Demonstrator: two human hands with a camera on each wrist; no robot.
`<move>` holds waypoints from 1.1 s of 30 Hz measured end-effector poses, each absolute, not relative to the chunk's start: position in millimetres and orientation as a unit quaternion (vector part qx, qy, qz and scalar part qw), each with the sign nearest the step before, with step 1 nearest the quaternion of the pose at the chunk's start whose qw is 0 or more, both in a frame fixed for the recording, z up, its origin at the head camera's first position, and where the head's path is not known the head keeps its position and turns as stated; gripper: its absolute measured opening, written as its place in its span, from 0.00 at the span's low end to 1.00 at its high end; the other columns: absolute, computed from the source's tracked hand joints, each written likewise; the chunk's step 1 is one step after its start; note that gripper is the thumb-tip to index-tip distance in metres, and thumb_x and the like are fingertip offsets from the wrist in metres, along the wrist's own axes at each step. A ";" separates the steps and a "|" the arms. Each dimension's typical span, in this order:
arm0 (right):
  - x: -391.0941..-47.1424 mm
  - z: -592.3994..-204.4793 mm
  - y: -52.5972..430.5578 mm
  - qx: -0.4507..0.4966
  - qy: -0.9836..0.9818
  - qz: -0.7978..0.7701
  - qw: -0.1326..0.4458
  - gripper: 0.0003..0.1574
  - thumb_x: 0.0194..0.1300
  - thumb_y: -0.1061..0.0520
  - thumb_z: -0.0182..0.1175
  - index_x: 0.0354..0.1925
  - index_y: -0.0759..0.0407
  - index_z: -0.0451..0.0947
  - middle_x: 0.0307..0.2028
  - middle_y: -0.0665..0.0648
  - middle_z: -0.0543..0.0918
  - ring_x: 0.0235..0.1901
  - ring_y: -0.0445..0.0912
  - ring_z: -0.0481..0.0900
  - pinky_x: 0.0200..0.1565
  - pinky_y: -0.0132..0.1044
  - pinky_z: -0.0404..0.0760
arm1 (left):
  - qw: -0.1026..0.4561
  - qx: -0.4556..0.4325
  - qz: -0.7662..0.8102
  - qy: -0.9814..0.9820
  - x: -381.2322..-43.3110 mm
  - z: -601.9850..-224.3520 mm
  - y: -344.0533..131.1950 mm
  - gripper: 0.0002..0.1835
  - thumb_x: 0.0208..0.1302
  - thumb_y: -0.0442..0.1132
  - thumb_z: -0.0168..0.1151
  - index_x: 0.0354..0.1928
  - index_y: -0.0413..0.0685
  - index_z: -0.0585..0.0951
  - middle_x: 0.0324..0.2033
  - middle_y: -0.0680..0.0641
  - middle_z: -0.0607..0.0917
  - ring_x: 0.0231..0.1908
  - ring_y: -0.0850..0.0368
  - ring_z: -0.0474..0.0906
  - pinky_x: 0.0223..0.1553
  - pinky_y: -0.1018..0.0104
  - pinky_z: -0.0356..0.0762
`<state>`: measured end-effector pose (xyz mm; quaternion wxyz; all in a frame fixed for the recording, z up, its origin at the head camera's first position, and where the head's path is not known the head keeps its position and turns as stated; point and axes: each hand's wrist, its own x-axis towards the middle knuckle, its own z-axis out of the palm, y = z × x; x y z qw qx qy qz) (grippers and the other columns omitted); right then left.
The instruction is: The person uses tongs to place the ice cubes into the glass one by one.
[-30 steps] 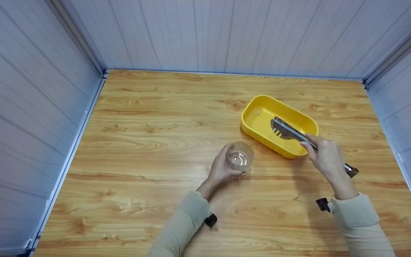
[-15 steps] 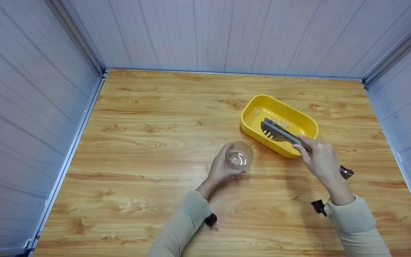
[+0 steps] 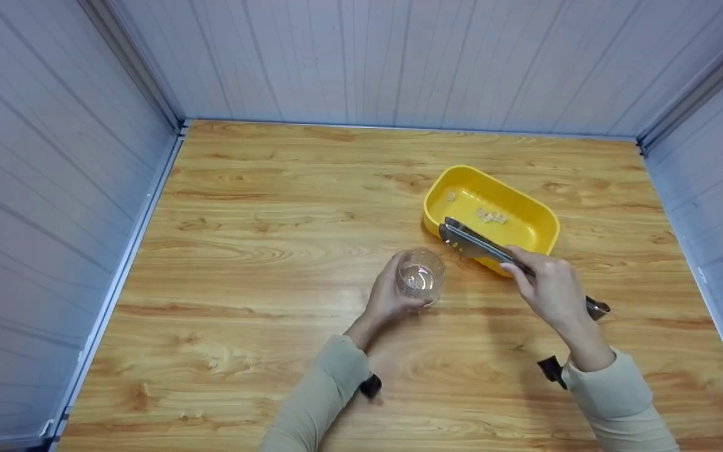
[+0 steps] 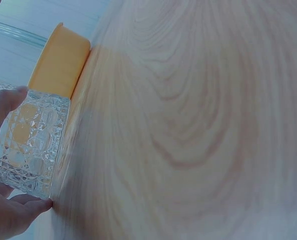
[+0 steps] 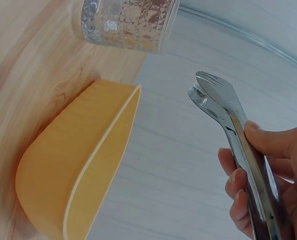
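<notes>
My left hand (image 3: 386, 296) grips a clear, patterned drinking glass (image 3: 423, 276) that stands upright on the table. Fingers and thumb wrap its side in the left wrist view. A pair of metal tongs (image 3: 477, 245) is held in my right hand (image 3: 555, 290), thumb on one side and fingers curled round the other. Their tips hang over the near-left rim of a yellow tub (image 3: 515, 199), close to the glass. Between the tong tips, a small clear piece (image 5: 202, 95) shows in the right wrist view. Several clear, ice-like pieces (image 3: 492, 216) lie on the tub's floor.
All this stands on a wood-grain table (image 3: 261, 251). Pale panel walls border it at the back (image 3: 374, 63), the left (image 3: 54, 220) and the right (image 3: 713, 188).
The tongs and right hand have moved left and toward me, from over the tub's middle to its near-left rim. More clear pieces in the tub are now visible. The left hand and glass stayed put.
</notes>
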<state>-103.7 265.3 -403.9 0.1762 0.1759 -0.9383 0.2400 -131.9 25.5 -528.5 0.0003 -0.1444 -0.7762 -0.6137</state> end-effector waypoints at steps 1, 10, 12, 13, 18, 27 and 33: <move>-103.0 -404.0 264.1 0.178 -0.938 0.241 0.176 0.19 0.53 0.58 0.63 0.43 0.65 0.79 0.36 0.63 0.82 0.28 0.51 0.81 0.26 0.42 0.79 | 0.005 -0.147 -0.612 -0.777 -133.4 -533.7 25.7 0.49 0.29 0.35 0.75 0.60 0.43 0.62 0.53 0.46 0.72 0.55 0.54 0.66 0.58 0.64 0.59; -98.8 -408.6 253.4 0.196 -0.937 0.231 0.173 0.18 0.52 0.58 0.64 0.43 0.61 0.80 0.34 0.59 0.83 0.24 0.45 0.80 0.23 0.37 0.78 | 0.004 -0.147 -0.602 -0.784 -136.7 -545.7 24.9 0.50 0.28 0.38 0.75 0.60 0.45 0.62 0.53 0.48 0.72 0.54 0.57 0.66 0.57 0.65 0.60; -97.8 -409.8 251.5 0.200 -0.936 0.235 0.168 0.18 0.52 0.59 0.63 0.43 0.62 0.80 0.34 0.59 0.83 0.24 0.44 0.80 0.23 0.36 0.79 | 0.002 -0.147 -0.600 -0.786 -136.5 -545.3 24.5 0.50 0.28 0.37 0.75 0.61 0.44 0.62 0.54 0.47 0.71 0.54 0.56 0.66 0.58 0.65 0.60; -97.4 -410.3 250.7 0.202 -0.936 0.236 0.165 0.18 0.52 0.59 0.64 0.43 0.62 0.80 0.33 0.59 0.83 0.24 0.43 0.79 0.23 0.35 0.79 | 0.001 -0.148 -0.601 -0.786 -136.5 -545.2 24.6 0.50 0.28 0.37 0.75 0.61 0.44 0.62 0.54 0.46 0.71 0.54 0.55 0.66 0.58 0.65 0.60; -95.8 -411.5 246.9 0.210 -0.936 0.234 0.156 0.17 0.51 0.59 0.64 0.42 0.62 0.80 0.30 0.57 0.83 0.22 0.42 0.78 0.22 0.34 0.78 | -0.005 -0.145 -0.607 -0.782 -136.9 -545.5 25.0 0.51 0.28 0.35 0.75 0.61 0.43 0.61 0.55 0.46 0.71 0.55 0.55 0.65 0.58 0.64 0.59; -94.6 -413.8 244.6 0.221 -0.938 0.216 0.156 0.16 0.52 0.58 0.63 0.42 0.60 0.80 0.28 0.56 0.83 0.20 0.40 0.75 0.21 0.34 0.76 | -0.004 -0.145 -0.615 -0.775 -138.6 -546.4 26.6 0.50 0.28 0.35 0.76 0.60 0.46 0.62 0.53 0.46 0.72 0.54 0.54 0.67 0.57 0.64 0.60; -93.8 -416.1 244.1 0.218 -0.941 0.216 0.145 0.17 0.52 0.57 0.63 0.42 0.60 0.80 0.30 0.56 0.83 0.20 0.41 0.73 0.21 0.36 0.75 | -0.004 -0.145 -0.615 -0.775 -138.3 -546.0 27.1 0.50 0.27 0.33 0.76 0.60 0.47 0.62 0.53 0.47 0.72 0.54 0.56 0.66 0.57 0.66 0.60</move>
